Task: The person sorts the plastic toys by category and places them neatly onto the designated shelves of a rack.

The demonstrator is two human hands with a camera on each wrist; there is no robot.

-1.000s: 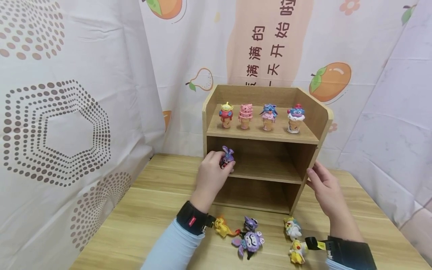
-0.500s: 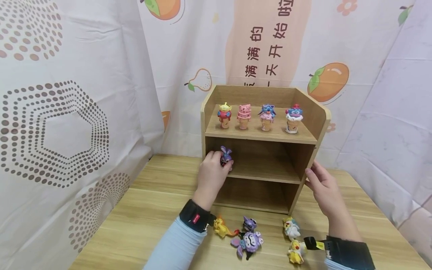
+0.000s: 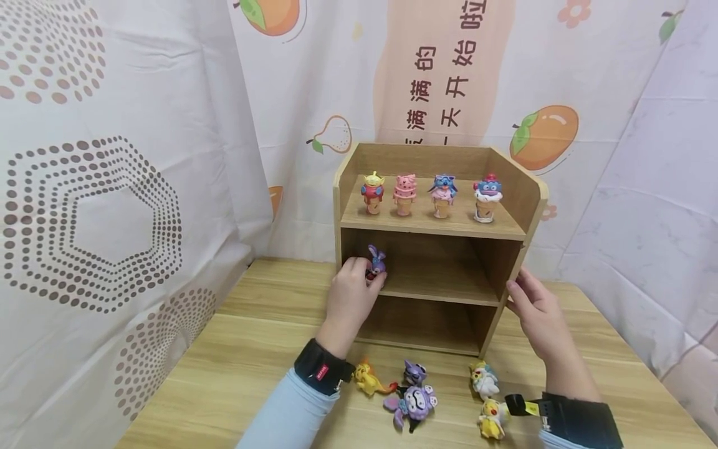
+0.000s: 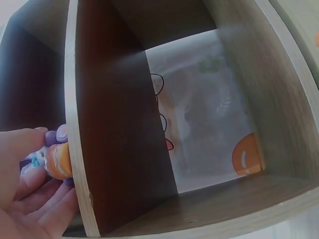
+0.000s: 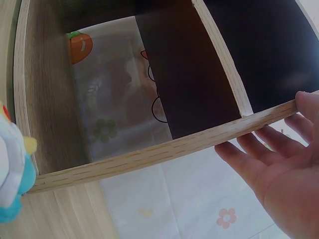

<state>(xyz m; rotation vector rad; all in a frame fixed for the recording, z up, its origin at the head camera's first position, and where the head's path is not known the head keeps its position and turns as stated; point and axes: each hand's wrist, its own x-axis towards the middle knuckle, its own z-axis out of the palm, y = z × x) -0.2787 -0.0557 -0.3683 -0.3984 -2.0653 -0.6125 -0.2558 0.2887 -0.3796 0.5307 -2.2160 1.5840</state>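
Note:
At the left end of the middle tier of the wooden shelf [image 3: 432, 232], my left hand [image 3: 350, 296] pinches a purple rabbit figurine [image 3: 378, 262] with long ears. In the left wrist view the orange base of this figurine [image 4: 60, 160] is against the board's front edge, and fingers cover part of its body. My right hand [image 3: 541, 315] holds the shelf's right side panel. The right wrist view shows the thumb at the panel's front edge and the fingers [image 5: 244, 164] along its outer face.
Several ice-cream-cone figurines [image 3: 442, 196] stand in a row on the top tier. On the table [image 3: 269, 349] before the shelf lie a yellow figurine [image 3: 367, 378], purple ones [image 3: 416, 402], a white one [image 3: 484, 380] and a yellow-and-white one [image 3: 492, 419]. A printed curtain hangs behind.
The rabbit figurine has turned slightly in my left hand and stays at the left of the middle tier. My right hand keeps its place on the shelf's side.

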